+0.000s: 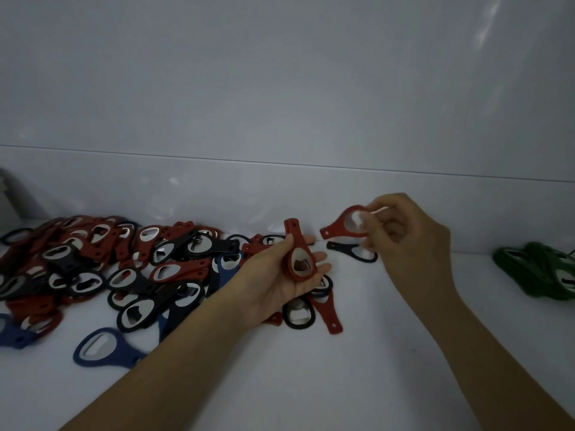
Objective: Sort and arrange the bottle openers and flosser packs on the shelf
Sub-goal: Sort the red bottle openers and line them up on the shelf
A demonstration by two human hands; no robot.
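The head camera shows the left hand [280, 275] at the frame's centre, palm up, thumb holding one red opener [299, 259] on its fingers. The right hand [404, 241], right of centre, pinches a second red opener [345, 223] by its ring. It seems the red ones are being collected; next this one should join the first. The mixed pile [109, 269] lies left, green openers [541, 272] far right, on a white shelf [373, 353] with a white wall behind.

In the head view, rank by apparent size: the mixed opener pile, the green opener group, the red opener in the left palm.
1. Mixed red, black and blue bottle opener pile
2. Green bottle opener group, partly cut off at the frame edge
3. Red bottle opener on the left hand, at
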